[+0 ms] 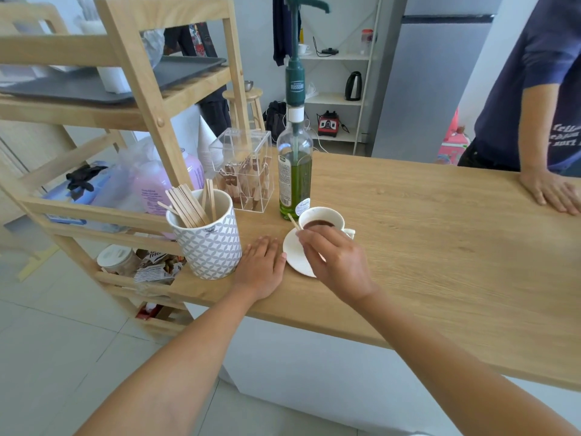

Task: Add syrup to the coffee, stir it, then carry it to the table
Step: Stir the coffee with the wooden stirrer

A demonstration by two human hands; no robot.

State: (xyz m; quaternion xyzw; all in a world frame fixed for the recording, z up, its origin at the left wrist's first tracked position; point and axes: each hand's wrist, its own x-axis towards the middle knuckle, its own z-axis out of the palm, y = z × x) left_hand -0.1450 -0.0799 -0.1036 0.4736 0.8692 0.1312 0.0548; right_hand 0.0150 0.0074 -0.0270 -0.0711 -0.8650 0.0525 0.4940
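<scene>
looks like the stirring step: right hand (333, 259) fingers pinching a wooden stir stick (295, 222) over the coffee cup (323, 217), just in front of the syrup bottle (295, 171). left hand (262, 265) lies flat, fingers together, beside the saucer (294, 253). next, i'd guess, carry it level.

Cup of coffee on a saucer beside a syrup bottle, a stirrer held at the cup's rim.

The white cup (323, 217) stands upright on a white saucer (295, 251) near the front edge of the wooden counter (440, 231), holding dark brown coffee (318, 223), its handle pointing right. The stirrer (295, 222), a thin pale wooden stick, tilts up to the left at the cup's left rim, pinched in the right hand (333, 259). Just behind the cup stands the bottle (295, 180), clear glass, upright, about half full of green syrup, labelled, and topped with a tall dark green pump (295, 58) whose spout points right.
</scene>
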